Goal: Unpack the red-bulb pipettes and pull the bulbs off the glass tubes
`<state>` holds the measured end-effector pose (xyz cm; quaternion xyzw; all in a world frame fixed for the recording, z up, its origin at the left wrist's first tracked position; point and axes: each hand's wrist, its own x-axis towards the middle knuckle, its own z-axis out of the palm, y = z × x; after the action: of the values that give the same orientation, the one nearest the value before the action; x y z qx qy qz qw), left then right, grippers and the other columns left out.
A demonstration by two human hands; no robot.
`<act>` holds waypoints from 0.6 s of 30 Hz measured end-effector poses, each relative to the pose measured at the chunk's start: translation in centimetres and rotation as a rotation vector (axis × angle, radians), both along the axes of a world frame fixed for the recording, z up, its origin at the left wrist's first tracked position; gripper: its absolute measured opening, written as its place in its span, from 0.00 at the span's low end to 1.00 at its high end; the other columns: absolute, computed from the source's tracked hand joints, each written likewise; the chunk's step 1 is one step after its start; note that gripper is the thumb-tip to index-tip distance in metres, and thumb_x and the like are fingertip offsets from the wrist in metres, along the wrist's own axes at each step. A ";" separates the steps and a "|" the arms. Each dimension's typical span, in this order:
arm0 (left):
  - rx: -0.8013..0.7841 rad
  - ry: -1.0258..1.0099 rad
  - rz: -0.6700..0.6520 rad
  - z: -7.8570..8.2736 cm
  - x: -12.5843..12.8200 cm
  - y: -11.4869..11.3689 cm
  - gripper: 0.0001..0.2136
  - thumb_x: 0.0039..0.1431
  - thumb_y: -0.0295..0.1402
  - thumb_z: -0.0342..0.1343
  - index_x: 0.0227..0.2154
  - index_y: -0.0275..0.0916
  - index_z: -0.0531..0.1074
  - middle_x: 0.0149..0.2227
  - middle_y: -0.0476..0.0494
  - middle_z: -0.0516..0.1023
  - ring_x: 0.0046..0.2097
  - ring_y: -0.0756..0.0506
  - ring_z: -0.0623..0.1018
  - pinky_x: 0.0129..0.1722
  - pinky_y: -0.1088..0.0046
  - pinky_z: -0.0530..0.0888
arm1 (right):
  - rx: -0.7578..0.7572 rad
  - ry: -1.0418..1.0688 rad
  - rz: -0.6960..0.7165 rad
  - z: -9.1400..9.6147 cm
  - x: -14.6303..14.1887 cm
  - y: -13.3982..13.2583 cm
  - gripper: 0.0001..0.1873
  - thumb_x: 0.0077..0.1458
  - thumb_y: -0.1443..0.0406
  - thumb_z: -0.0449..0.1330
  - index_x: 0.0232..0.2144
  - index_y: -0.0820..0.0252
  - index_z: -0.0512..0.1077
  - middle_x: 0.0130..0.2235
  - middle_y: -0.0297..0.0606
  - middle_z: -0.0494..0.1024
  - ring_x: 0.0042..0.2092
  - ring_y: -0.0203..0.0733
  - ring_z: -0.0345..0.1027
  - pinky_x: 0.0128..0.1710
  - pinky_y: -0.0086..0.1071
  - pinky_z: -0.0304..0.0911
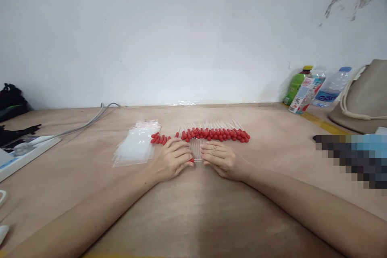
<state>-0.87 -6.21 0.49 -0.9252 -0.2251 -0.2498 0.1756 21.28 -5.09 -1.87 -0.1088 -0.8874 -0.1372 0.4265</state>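
Note:
Both hands rest on the table, facing each other across a flat row of thin, pale, see-through sticks (197,150). My left hand (173,159) is closed over the left end of the row, and a red tip (191,160) shows under its fingertips. At the right end, my right hand (222,159) has its fingers together and bent onto the sticks. Just beyond the hands lies a long row of red-tipped sticks (214,134), red ends toward me. Several more red tips (160,139) lie left of it, beside a stack of clear zip bags (136,143).
Bottles (328,88) and a carton-like pack (306,92) stand at the back right, near a beige bag (365,92). A blurred dark object (353,157) lies at the right. A grey cable (87,124) runs to a white power strip (33,155) at the left.

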 end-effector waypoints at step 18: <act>-0.221 -0.229 0.640 2.0 -7.5 5.1 0.10 0.53 0.31 0.46 0.35 0.38 0.70 0.30 0.44 0.66 0.33 0.45 0.70 0.34 0.70 0.69 | -0.351 0.137 -0.414 0.0 0.0 0.6 0.15 0.56 0.68 0.49 0.45 0.61 0.69 0.28 0.37 0.71 0.31 0.38 0.63 0.33 0.33 0.54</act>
<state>-8.36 -1.13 2.45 -0.7874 -0.5473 -0.2582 0.1177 21.27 -4.45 -1.89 -0.3688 -0.8256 -0.0579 0.4230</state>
